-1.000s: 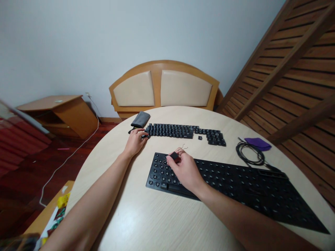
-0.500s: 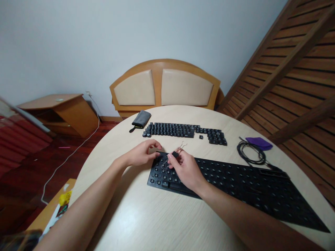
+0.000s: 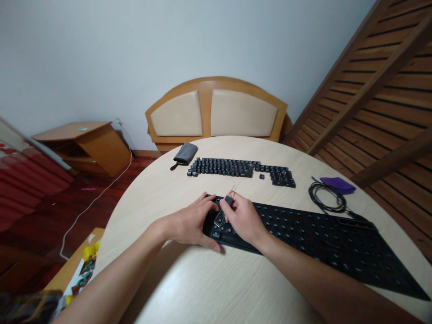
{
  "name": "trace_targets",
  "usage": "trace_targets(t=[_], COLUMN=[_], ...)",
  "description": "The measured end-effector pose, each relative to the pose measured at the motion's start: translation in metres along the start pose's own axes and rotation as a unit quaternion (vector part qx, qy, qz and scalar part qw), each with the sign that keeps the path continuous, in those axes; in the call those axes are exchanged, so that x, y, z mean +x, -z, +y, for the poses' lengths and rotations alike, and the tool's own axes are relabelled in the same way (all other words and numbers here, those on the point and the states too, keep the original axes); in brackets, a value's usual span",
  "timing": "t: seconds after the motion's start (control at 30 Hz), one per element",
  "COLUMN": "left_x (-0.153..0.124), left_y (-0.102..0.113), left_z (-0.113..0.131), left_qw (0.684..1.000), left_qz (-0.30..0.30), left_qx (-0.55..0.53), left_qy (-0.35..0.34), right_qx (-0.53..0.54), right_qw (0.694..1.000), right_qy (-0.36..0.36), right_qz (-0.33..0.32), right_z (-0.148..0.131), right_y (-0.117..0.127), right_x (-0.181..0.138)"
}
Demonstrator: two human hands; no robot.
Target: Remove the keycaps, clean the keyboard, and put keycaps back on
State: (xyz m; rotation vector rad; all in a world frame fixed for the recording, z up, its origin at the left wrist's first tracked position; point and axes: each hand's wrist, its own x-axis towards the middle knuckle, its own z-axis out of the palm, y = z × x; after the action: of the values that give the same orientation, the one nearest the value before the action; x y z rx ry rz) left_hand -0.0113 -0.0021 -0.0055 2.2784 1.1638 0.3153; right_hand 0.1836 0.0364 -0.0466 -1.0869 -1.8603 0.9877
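A black keyboard base (image 3: 293, 234), mostly stripped of its keycaps, lies slanted across the table in front of me. My left hand (image 3: 192, 222) spans its left end, fingers spread, with the thumb by the near edge and the fingertips over the far corner. In my right hand (image 3: 241, 218) is a keycap puller (image 3: 228, 199) with a black grip and thin wire loops at both ends. Its lower wires reach down to a key position near the left end of the base. Whether they hook a key is too small to tell.
Removed black keycaps (image 3: 222, 167) stand in rows beyond the base, with one loose keycap (image 3: 262, 176) apart. A grey pouch (image 3: 185, 153) is at the far left. A coiled black cable (image 3: 326, 198) and a purple cloth (image 3: 338, 185) lie at the right of the round table (image 3: 162, 288).
My left hand has come nearer and spread over the left end of the base. The keycap puller in my right hand has shifted slightly right and down.
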Motion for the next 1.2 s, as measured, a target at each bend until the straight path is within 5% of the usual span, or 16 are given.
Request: trace_targets(t=[0.47,0.73,1.2], left_x=[-0.005,-0.004,-0.008], left_y=[-0.009,-0.008,-0.012], left_z=[-0.001,-0.003,-0.006], left_qw=[1.000,0.998,0.999], left_qz=[0.012,0.044,0.022], left_qx=[-0.003,0.013,0.017], left_qy=[0.009,-0.037,0.017], right_qx=[0.021,0.056,0.055], right_qw=[0.972,0.975,0.978], right_qy=[0.010,0.033,0.034], right_qz=[-0.232,-0.211,-0.198], right_z=[-0.009,-0.004,-0.004], right_y=[0.022,0.026,0.023], right_x=[0.006,-0.001,-0.007])
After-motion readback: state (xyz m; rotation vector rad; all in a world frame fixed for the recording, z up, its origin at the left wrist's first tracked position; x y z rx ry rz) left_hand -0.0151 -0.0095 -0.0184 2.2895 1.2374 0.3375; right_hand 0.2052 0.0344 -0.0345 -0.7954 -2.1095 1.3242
